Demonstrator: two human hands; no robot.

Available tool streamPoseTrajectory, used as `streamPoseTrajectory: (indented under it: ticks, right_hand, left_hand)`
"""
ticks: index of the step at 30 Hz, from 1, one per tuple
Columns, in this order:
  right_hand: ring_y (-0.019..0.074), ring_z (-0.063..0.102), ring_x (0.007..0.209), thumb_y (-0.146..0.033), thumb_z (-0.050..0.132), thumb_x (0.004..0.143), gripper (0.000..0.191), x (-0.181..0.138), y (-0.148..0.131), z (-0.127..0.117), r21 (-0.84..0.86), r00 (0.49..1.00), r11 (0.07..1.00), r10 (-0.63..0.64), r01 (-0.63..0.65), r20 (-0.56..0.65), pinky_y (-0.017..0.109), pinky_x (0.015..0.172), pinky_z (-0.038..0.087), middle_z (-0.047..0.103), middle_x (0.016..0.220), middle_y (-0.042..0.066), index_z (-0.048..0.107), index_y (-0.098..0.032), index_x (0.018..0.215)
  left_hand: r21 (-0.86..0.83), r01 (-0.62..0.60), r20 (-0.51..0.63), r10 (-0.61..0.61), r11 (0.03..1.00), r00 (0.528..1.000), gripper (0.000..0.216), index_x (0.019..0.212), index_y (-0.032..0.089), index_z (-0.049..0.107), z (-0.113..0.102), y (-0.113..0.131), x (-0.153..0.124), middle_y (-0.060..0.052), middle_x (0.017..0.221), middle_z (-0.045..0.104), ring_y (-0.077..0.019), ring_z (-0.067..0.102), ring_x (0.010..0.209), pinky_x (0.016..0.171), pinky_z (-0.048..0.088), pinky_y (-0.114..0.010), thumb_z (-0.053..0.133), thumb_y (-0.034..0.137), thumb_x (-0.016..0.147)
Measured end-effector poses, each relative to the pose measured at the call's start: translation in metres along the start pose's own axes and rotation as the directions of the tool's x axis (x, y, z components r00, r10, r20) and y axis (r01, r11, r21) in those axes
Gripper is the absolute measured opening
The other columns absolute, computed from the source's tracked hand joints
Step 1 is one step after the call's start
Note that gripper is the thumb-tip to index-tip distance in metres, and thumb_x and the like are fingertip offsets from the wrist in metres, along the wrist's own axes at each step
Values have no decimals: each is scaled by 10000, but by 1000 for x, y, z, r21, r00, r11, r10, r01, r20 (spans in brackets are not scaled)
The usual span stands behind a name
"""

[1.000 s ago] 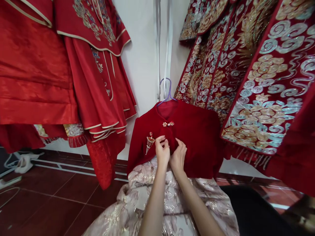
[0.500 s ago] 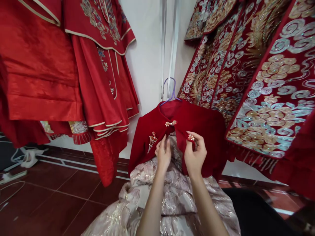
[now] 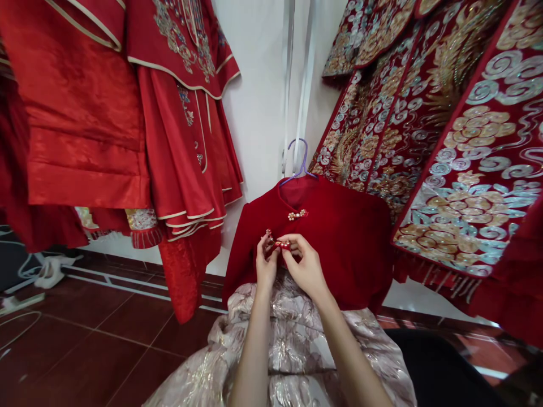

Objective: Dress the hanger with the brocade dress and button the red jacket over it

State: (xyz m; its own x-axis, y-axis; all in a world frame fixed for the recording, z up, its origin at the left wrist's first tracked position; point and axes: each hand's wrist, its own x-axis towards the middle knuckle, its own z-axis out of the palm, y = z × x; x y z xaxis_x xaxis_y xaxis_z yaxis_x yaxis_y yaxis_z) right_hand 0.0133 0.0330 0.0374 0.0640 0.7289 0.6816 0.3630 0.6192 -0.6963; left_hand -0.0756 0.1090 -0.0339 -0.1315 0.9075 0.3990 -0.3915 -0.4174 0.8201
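Observation:
A dark red velvet jacket hangs on a lilac hanger over a pale pink and gold brocade skirt. A pearl clasp at its collar is fastened. My left hand and my right hand meet at the jacket's front opening below that clasp. Both pinch the two front edges together around a second small clasp. The tassel brooch on the jacket's chest is hidden behind my left hand.
Red satin embroidered garments hang at the left. Heavily beaded red and gold robes hang at the right, close to the jacket. White straps run down the white wall. Dark red floor tiles lie below, with white cables at the far left.
Half a second ago my right hand held the jacket's right front edge apart. Now both hands have drawn the edges together at the second clasp.

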Motion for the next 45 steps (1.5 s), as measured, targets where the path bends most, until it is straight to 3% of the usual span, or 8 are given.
streamPoseTrajectory:
  ticks: [4, 7, 13, 18, 22, 26, 33, 45]
  right_hand:
    - [144, 615, 901, -147, 463, 811, 354, 8, 28, 7, -17, 999, 1000, 9, -8, 39, 275, 801, 513, 626, 1069, 52, 579, -199, 1141]
    - [148, 612, 892, -159, 478, 797, 330, 14, 49, 11, -75, 999, 997, 16, -13, 43, 282, 793, 519, 614, 1078, 60, 598, -196, 1103]
    - [176, 611, 889, -268, 453, 865, 264, 33, 78, 21, -151, 999, 988, 45, -41, 20, 326, 802, 524, 607, 1055, 111, 571, -150, 1069]
    - [164, 604, 817, -212, 471, 846, 234, 41, 85, 22, -250, 998, 968, 12, 4, 61, 311, 757, 525, 610, 1000, 83, 586, -172, 1047]
    - [155, 608, 816, -200, 465, 846, 227, 39, 82, 23, -280, 999, 960, -2, 14, 43, 295, 746, 522, 628, 988, 62, 607, -193, 1024]
    - [155, 618, 820, -220, 468, 855, 235, 35, 76, 26, -314, 1000, 949, 3, -4, -4, 289, 741, 523, 641, 993, 54, 630, -209, 1024]
    - [161, 639, 814, -291, 473, 878, 262, 33, 72, 29, -277, 999, 961, -6, -7, -46, 298, 786, 524, 674, 986, 52, 676, -216, 1026]
    - [167, 652, 801, -323, 481, 871, 269, 36, 73, 31, -222, 995, 975, -9, -13, -98, 301, 764, 539, 683, 976, 67, 688, -193, 982]
  left_hand:
    - [-171, 166, 1, -168, 971, 986, 477, 1229, 230, 542, 1, 0, 2, -81, 1344, 528, -202, 530, 1196, 993, 430, -328, 640, 220, 762]
    - [-241, 250, 0, -257, 938, 966, 481, 1230, 242, 560, 2, 2, 3, -72, 1365, 517, -216, 521, 1213, 963, 447, -325, 649, 232, 758]
    - [-282, 263, -39, -284, 923, 958, 403, 1140, 200, 640, 4, 3, 10, -99, 1305, 572, -230, 525, 1212, 989, 423, -344, 665, 256, 742]
    - [-264, 251, -30, -268, 931, 963, 395, 1132, 170, 645, 4, 3, 14, -127, 1287, 586, -240, 535, 1206, 1020, 396, -373, 658, 240, 744]
    - [-188, 213, -40, -224, 959, 974, 363, 1132, 168, 639, 5, 3, 14, -118, 1271, 600, -227, 555, 1184, 1018, 408, -381, 624, 217, 773]
    - [9, 54, -88, -53, 999, 995, 282, 1050, 133, 665, 6, 3, 17, -120, 1151, 667, -192, 629, 1053, 983, 451, -354, 606, 163, 775]
    - [389, -81, -103, 131, 918, 986, 214, 950, 147, 712, 1, 14, 26, -89, 899, 733, -180, 686, 807, 828, 534, -330, 645, 202, 754]
    - [474, -143, 46, 137, 869, 989, 134, 857, 171, 724, -12, 23, 34, -67, 837, 735, -176, 680, 751, 766, 527, -304, 646, 201, 752]
